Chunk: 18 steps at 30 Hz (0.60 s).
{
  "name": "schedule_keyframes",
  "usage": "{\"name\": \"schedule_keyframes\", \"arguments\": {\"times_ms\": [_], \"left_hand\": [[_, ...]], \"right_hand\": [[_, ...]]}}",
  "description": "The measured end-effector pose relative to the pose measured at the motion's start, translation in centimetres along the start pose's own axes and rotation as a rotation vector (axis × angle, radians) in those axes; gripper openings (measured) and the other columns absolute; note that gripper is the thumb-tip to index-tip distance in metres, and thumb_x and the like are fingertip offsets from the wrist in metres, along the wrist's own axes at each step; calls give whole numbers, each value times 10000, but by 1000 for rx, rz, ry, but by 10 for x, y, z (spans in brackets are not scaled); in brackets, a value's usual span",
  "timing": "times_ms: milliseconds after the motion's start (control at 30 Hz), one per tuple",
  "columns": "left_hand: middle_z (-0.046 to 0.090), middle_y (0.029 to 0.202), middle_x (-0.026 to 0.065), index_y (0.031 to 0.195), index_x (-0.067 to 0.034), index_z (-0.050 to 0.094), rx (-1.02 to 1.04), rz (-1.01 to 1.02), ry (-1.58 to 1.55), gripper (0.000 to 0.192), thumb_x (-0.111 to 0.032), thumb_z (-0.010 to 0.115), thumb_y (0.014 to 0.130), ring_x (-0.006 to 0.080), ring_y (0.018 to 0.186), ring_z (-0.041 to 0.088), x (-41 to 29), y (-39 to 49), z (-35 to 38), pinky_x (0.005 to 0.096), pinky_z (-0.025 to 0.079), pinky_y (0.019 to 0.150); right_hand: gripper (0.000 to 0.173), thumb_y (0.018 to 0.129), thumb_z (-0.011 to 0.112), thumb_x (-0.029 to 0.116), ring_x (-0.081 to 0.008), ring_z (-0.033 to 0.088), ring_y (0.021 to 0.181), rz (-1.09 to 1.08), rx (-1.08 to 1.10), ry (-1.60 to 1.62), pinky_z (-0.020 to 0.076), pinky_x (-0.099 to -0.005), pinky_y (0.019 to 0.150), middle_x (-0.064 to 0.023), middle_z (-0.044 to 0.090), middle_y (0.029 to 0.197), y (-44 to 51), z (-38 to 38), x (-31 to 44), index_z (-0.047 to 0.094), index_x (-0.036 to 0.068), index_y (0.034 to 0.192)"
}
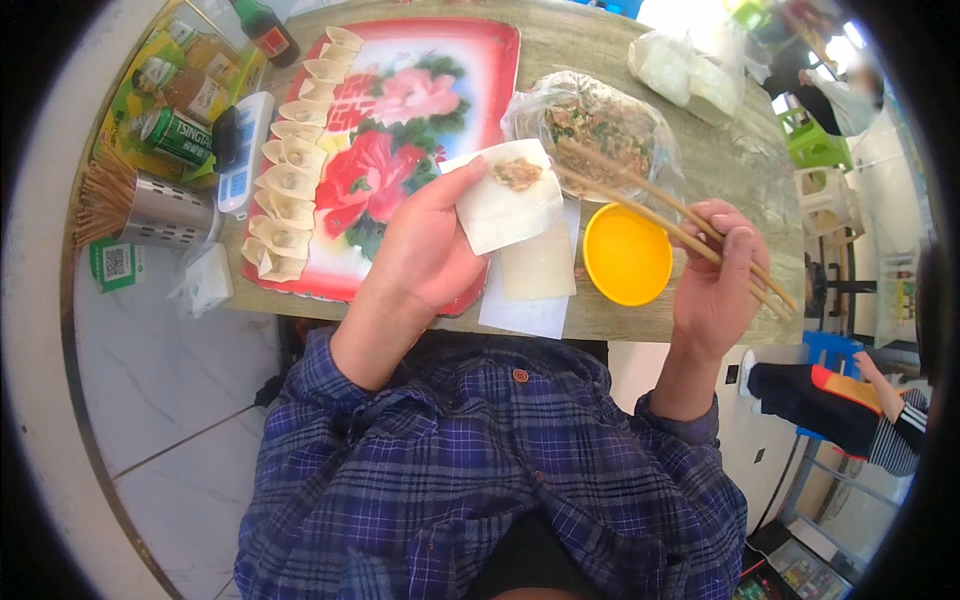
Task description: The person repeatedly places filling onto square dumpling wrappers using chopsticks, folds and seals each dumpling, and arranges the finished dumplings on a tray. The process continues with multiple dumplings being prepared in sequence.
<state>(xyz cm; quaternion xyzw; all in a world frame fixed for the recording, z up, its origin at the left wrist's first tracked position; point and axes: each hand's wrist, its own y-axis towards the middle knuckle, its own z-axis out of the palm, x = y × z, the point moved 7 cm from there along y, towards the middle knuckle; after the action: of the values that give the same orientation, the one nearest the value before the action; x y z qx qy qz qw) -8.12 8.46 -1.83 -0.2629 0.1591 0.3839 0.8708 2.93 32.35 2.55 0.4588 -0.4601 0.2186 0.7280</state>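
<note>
My left hand [435, 240] holds a square wonton wrapper [502, 217] flat on its fingers, thumb at the upper edge. A small dab of meat filling [519, 174] lies near the wrapper's far side. In my right hand [716, 277] is a pair of wooden chopsticks [637, 202], their tips over the edge of a plastic-lined bowl of minced filling with greens [600, 139]. More wrappers [538, 262] lie on white paper [521, 319] below my left hand. A yellow bowl [628, 253] stands between the wrappers and my right hand.
Folded wontons [289, 180] line the left side of a red floral tray [495, 45]. Further left are a power strip [246, 157], a metal chopstick holder [169, 214], a green can [176, 137] and a dark bottle [266, 34]. Plastic bags [686, 71] lie at back right. People are beyond the table.
</note>
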Motion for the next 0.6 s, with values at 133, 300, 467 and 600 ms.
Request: {"name": "schedule_keyframes", "arguments": {"times_ms": [133, 300, 467, 600], "left_hand": [[554, 1453, 208, 1483, 75, 423, 58, 45, 13, 468, -192, 426, 1098, 335, 1341, 552, -6, -5, 4, 481, 438, 1156], [530, 1488, 172, 1533, 28, 393, 218, 112, -31, 484, -193, 417, 1103, 311, 1362, 537, -14, -17, 20, 461, 427, 1164], [515, 1507, 151, 1556, 1, 371, 264, 194, 21, 495, -201, 412, 1107, 295, 1369, 531, -23, -35, 39, 444, 421, 1163], [533, 1484, 149, 1542, -3, 392, 196, 191, 31, 486, -224, 416, 1109, 284, 1350, 547, -24, -37, 32, 435, 430, 1151]], "right_hand": [[361, 1110, 413, 205, -279, 716, 924, -85, -13, 12, 620, -392, 824, -259, 668, 1173, 14, 6, 18, 651, -63, 1148], [362, 1108, 440, 208, -241, 725, 935, 9, 128, -212, 605, -349, 824, -211, 702, 1130, 29, 53, 33, 656, -78, 1164], [155, 1005, 627, 97, -197, 666, 843, -226, 378, -431, 530, -293, 755, -129, 690, 998, 38, 111, 37, 692, -43, 1017], [80, 921, 691, 12, -211, 625, 871, -194, 509, -464, 495, -317, 781, -112, 656, 967, 30, 140, 33, 696, -20, 995]]}}
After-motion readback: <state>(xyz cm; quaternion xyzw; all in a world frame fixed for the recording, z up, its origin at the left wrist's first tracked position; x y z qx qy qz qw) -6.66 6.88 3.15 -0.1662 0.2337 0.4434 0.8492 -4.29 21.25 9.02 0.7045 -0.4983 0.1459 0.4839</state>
